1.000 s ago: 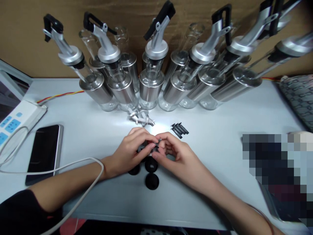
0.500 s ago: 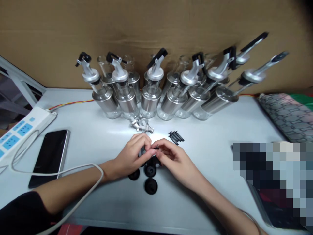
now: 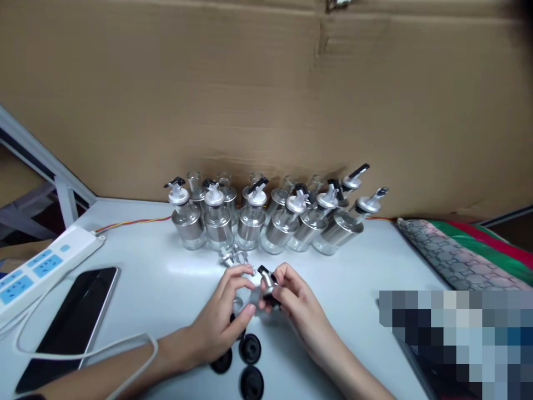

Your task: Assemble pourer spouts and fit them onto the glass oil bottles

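Observation:
My right hand [image 3: 300,300] pinches a silver bottle pourer [image 3: 268,282] with a black flap at its tip, held just above the table. My left hand [image 3: 219,322] is beside it on the left, fingers apart and holding nothing. Below and between the hands lie several round black stoppers [image 3: 250,349]; one is partly covered by my left hand. A small clear ring-like piece [image 3: 237,304] shows near the left fingers. Just beyond the left fingertips lie loose silver pourer tops [image 3: 233,255].
Glass bottles with steel sleeves [image 3: 251,226] stand in two rows at the back, the front ones topped with pourers. On the left are a phone [image 3: 69,322], a power strip [image 3: 45,272] and a white cable [image 3: 104,354]. Patterned fabric [image 3: 470,250] lies at the right; cardboard [image 3: 250,100] rises behind.
My hands have separated: the left fingers have opened away, while the right now holds the pourer upright. The view has tilted upward, so the bottles appear lower and smaller.

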